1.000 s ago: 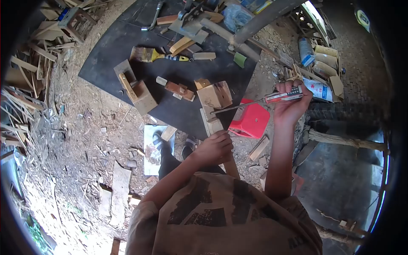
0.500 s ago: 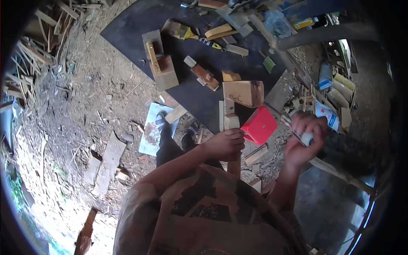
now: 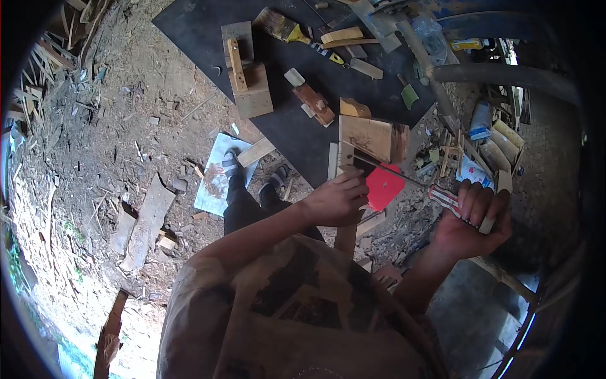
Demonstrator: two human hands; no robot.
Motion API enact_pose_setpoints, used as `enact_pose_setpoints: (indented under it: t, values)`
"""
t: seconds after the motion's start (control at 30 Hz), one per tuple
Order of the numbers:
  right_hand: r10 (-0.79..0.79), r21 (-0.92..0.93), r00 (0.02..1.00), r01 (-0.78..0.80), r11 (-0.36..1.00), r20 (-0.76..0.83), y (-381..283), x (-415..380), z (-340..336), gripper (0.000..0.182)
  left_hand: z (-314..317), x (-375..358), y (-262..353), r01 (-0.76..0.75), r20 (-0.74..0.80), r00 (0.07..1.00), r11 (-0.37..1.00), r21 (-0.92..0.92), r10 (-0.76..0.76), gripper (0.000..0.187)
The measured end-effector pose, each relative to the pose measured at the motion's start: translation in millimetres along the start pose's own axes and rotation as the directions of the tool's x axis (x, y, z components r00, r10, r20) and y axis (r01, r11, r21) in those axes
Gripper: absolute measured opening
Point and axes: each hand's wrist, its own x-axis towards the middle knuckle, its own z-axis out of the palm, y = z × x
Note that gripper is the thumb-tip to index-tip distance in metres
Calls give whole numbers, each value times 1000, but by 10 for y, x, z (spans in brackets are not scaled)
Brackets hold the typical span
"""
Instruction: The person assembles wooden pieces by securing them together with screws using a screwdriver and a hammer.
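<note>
My right hand is closed round the handle of a screwdriver, whose long shaft points up and left to a pale wooden piece. My left hand is closed on that wooden piece, its fingers partly over it. A wooden block is just beyond the screwdriver's tip. Under the shaft lies a red plastic piece, close to the right of my left hand.
On the dark board are a paintbrush, stacked wooden blocks, a brown wooden tool and a green scraper. A light blue sheet lies under one foot. Bags lie at right.
The screwdriver's shaft now reaches over the red piece to the wood near my left hand. My right hand has shifted right and slightly down. The whole view has shifted slightly.
</note>
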Motion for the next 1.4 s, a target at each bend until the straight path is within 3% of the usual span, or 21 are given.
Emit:
enact_pose_setpoints:
  t: [0.17,0.37,0.47,0.77,0.87,0.9,0.97,1.0,1.03,1.07,1.2,1.3,1.4]
  values:
    - [36,15,999,-36,999,25,20,-5,23,33,-9,2,-22,10,-2,1000,1000,-16,-10,33]
    - [44,5,999,-44,999,4,50,-19,23,33,-15,67,61,102,40,994,989,-108,-98,59]
    - [37,-10,999,-37,999,15,58,-17,51,33,11,64,44,121,48,992,983,-138,-115,62]
    - [116,-5,988,-116,993,103,27,21,64,37,41,57,21,97,50,994,992,-79,-93,54]
    - [99,-115,995,-95,989,31,55,33,110,44,71,35,-11,79,109,991,996,-30,-76,42]
    - [54,-283,991,-18,959,119,47,28,94,42,81,30,-14,66,128,989,998,15,-68,38]
    - [11,-562,951,174,809,310,-2,8,24,40,89,10,-36,40,168,984,994,107,-57,30]
    - [44,-741,889,351,572,455,-112,18,41,33,100,-8,-42,20,118,992,993,112,-33,26]
    - [125,-805,810,526,276,572,-297,48,100,28,123,-18,-49,-1,64,998,993,118,-7,22]
    - [242,-738,723,674,-41,647,-454,85,160,27,142,-3,-78,-26,5,1000,991,129,26,20]
    - [624,-426,524,848,-316,580,-768,147,345,41,181,-46,-120,-45,66,997,994,103,38,25]
    - [833,-185,357,934,-307,423,-843,240,511,45,228,-59,-179,-85,-57,995,996,30,87,24]
    - [901,-158,340,938,-307,270,-738,221,549,43,284,-90,-288,-179,-119,977,983,-37,174,22]
